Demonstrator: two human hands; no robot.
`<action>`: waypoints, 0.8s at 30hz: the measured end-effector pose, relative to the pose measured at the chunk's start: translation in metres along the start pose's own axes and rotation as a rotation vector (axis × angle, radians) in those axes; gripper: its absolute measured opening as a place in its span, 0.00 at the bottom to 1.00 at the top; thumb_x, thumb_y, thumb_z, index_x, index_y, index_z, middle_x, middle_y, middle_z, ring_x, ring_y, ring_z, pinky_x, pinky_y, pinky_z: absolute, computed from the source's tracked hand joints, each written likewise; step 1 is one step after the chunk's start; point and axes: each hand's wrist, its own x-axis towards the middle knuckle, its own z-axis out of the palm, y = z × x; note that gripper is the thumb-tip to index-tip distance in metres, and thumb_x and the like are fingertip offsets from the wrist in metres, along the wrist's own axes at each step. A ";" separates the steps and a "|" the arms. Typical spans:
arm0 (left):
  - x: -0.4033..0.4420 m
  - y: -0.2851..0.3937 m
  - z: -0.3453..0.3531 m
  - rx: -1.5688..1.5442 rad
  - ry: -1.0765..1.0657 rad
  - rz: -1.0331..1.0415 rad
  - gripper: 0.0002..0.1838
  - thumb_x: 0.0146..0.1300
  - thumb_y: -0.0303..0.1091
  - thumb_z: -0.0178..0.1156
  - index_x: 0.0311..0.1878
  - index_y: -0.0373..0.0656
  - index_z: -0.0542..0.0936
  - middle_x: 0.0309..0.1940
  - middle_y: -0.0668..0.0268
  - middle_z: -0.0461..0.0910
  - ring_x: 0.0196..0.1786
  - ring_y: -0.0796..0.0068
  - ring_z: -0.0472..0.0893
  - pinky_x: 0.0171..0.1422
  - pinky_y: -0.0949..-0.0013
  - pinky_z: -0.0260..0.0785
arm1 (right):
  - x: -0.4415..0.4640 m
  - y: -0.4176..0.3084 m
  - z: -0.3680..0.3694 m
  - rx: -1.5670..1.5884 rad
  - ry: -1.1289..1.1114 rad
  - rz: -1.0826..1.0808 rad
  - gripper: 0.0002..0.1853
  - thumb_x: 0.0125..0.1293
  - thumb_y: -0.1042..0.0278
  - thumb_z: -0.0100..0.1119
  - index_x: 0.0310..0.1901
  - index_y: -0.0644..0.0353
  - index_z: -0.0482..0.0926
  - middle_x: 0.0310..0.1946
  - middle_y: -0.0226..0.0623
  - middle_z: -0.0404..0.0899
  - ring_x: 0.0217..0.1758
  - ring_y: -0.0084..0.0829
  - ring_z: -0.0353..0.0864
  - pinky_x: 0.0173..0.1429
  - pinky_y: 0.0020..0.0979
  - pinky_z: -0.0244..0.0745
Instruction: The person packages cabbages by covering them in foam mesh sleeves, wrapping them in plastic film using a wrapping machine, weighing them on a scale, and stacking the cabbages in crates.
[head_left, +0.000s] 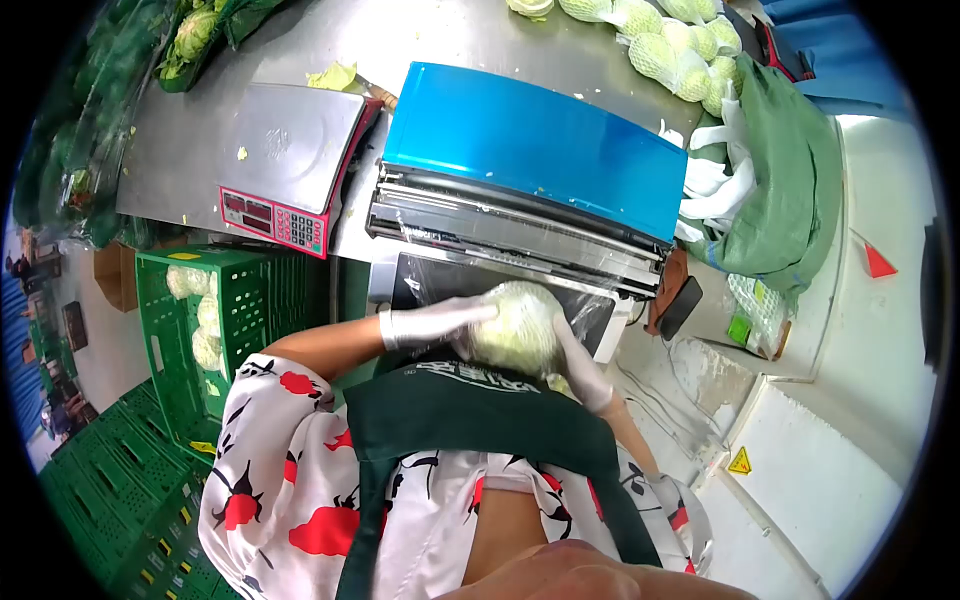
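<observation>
Cabbage [515, 335] Held Between Two Gloved Hands

Right in front of the apron [480, 415], the pale green cabbage sits between the person's palms, clear film [430, 275] about it, just on the near side of the blue-topped film-wrapping machine [530, 150]. The left hand [445, 320] grips one side, its fingers reaching toward the machine; the right hand [582, 365] cups the other. Both wear white gloves. The left elbow juts out and that forearm runs nearly straight across; the right forearm slants inward. White lettering with a small ® crosses the apron, too foreshortened for me to read. The red-edged weighing scale [290, 150] has key markings too small to make out, and a yellow triangular warning label [740, 461] marks the white surface at right.
</observation>
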 end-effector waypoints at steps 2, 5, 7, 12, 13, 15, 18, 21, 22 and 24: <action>0.004 -0.007 -0.011 -0.090 -0.014 -0.152 0.43 0.74 0.67 0.40 0.78 0.42 0.58 0.68 0.53 0.72 0.62 0.65 0.78 0.59 0.61 0.76 | 0.025 0.003 -0.001 0.150 -0.089 0.017 0.37 0.80 0.41 0.36 0.75 0.66 0.58 0.72 0.42 0.65 0.75 0.33 0.65 0.78 0.35 0.60; -0.011 -0.016 -0.008 -0.266 -0.022 -0.094 0.41 0.77 0.64 0.39 0.78 0.38 0.57 0.72 0.53 0.68 0.70 0.62 0.73 0.74 0.60 0.64 | 0.025 0.007 0.002 0.328 -0.155 0.129 0.36 0.80 0.41 0.37 0.76 0.64 0.57 0.71 0.42 0.67 0.72 0.34 0.68 0.76 0.34 0.62; -0.033 -0.023 -0.008 -0.334 -0.074 0.015 0.39 0.78 0.60 0.42 0.78 0.38 0.56 0.72 0.55 0.68 0.70 0.63 0.72 0.75 0.62 0.62 | 0.019 0.026 -0.024 0.201 -0.112 0.176 0.31 0.78 0.47 0.49 0.73 0.61 0.64 0.64 0.39 0.75 0.64 0.36 0.76 0.70 0.33 0.69; -0.060 -0.066 -0.001 1.144 0.717 0.610 0.26 0.67 0.27 0.59 0.69 0.50 0.73 0.37 0.57 0.86 0.37 0.54 0.86 0.46 0.60 0.81 | -0.013 0.066 -0.023 -0.837 0.493 -0.495 0.14 0.72 0.61 0.61 0.49 0.64 0.82 0.33 0.36 0.85 0.35 0.20 0.83 0.41 0.25 0.78; -0.062 -0.070 -0.003 1.075 0.736 0.667 0.23 0.73 0.28 0.55 0.70 0.47 0.72 0.34 0.59 0.85 0.33 0.64 0.86 0.41 0.65 0.79 | -0.014 0.071 -0.023 -0.842 0.589 -0.628 0.13 0.72 0.61 0.61 0.45 0.64 0.83 0.29 0.36 0.84 0.31 0.17 0.82 0.37 0.23 0.77; -0.064 -0.065 0.007 0.313 0.741 0.428 0.20 0.77 0.30 0.50 0.70 0.45 0.72 0.26 0.67 0.80 0.27 0.78 0.79 0.35 0.74 0.74 | -0.020 0.058 -0.009 -0.217 0.701 -0.357 0.15 0.74 0.61 0.60 0.33 0.65 0.81 0.18 0.26 0.75 0.19 0.17 0.71 0.25 0.23 0.66; -0.066 -0.043 0.015 0.010 0.737 0.481 0.18 0.81 0.34 0.46 0.67 0.39 0.73 0.20 0.77 0.69 0.21 0.91 0.64 0.25 0.80 0.57 | -0.019 0.058 -0.029 -0.287 0.716 -0.482 0.14 0.75 0.62 0.58 0.33 0.63 0.81 0.19 0.26 0.74 0.19 0.18 0.70 0.24 0.25 0.64; -0.064 -0.083 -0.015 0.059 0.644 0.112 0.15 0.80 0.35 0.48 0.57 0.38 0.80 0.21 0.78 0.72 0.21 0.92 0.64 0.24 0.80 0.56 | 0.002 0.117 -0.076 -0.765 0.719 -0.017 0.08 0.73 0.67 0.55 0.44 0.61 0.81 0.30 0.36 0.84 0.28 0.31 0.81 0.33 0.32 0.75; -0.048 -0.151 -0.045 0.035 0.499 0.155 0.13 0.78 0.33 0.51 0.51 0.39 0.84 0.34 0.65 0.85 0.35 0.80 0.82 0.43 0.72 0.77 | 0.021 0.171 -0.101 -1.293 0.688 -0.730 0.14 0.73 0.63 0.54 0.35 0.63 0.84 0.21 0.31 0.76 0.24 0.29 0.75 0.32 0.35 0.69; -0.028 -0.127 -0.027 0.649 0.448 -0.092 0.12 0.70 0.38 0.60 0.46 0.39 0.85 0.33 0.53 0.85 0.34 0.69 0.84 0.45 0.67 0.77 | 0.053 0.186 -0.084 -0.940 0.619 -0.293 0.12 0.72 0.65 0.53 0.39 0.64 0.83 0.28 0.34 0.79 0.31 0.31 0.77 0.37 0.35 0.70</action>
